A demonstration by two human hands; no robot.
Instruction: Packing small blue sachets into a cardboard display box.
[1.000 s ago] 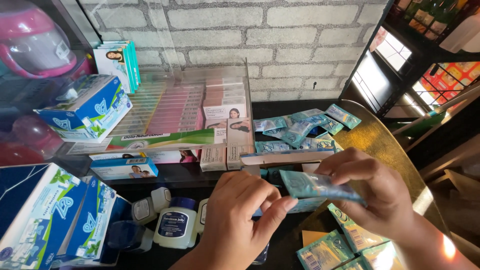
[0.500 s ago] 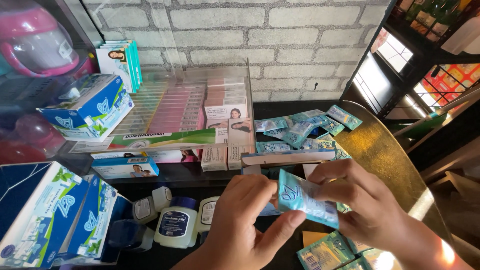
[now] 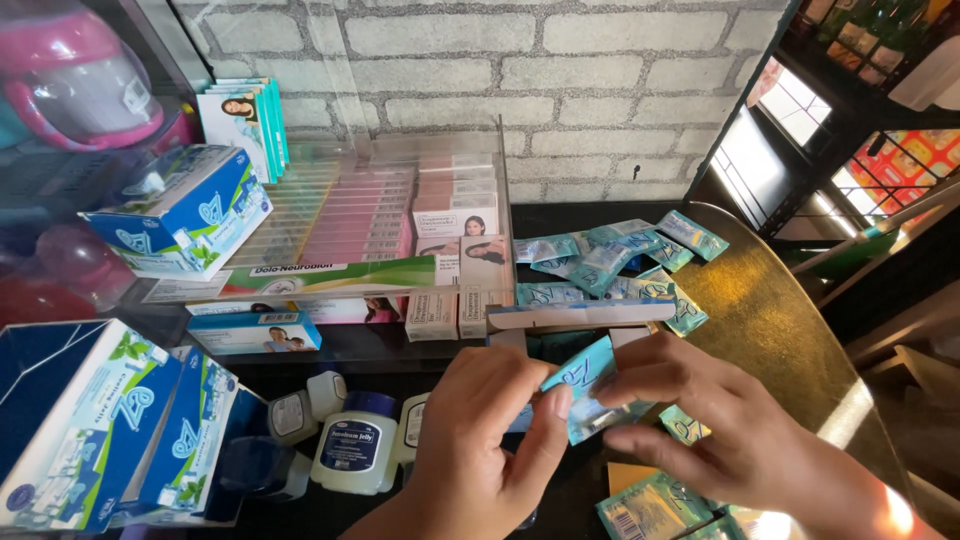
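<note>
1. Far left of the teal sachet (image 3: 590,395) that I take as my landmark, I see blue-and-white cartons (image 3: 110,430) standing tilted at the near edge, and another blue-and-white box (image 3: 185,210) higher up on the glass shelf.
2. Closer to the sachet, low and to its left, sits a small jar with a blue label (image 3: 352,455), with similar white-capped jars beside it.
3. My left hand (image 3: 480,450) comes next. Its thumb and fingers (image 3: 550,420) are pressed together on the sachet's left end, so this hand is clamped on it.
4. The sachet lies between both hands, above the dark table (image 3: 780,320). Its long axis runs from lower left to upper right, tilted, with the upper corner pointing toward the clear display case (image 3: 400,220) behind it.
5. My right hand (image 3: 720,430) is closed on the sachet's right side, fingers over the top, thumb below. Both hands touch it; neither is nearer.
6. Behind the sachet lies a heap of loose teal sachets (image 3: 600,265), near but apart from it.
7. Below and right of the sachet, more packets (image 3: 650,505) lie on the table just under my right hand, crowding the space there.
</note>
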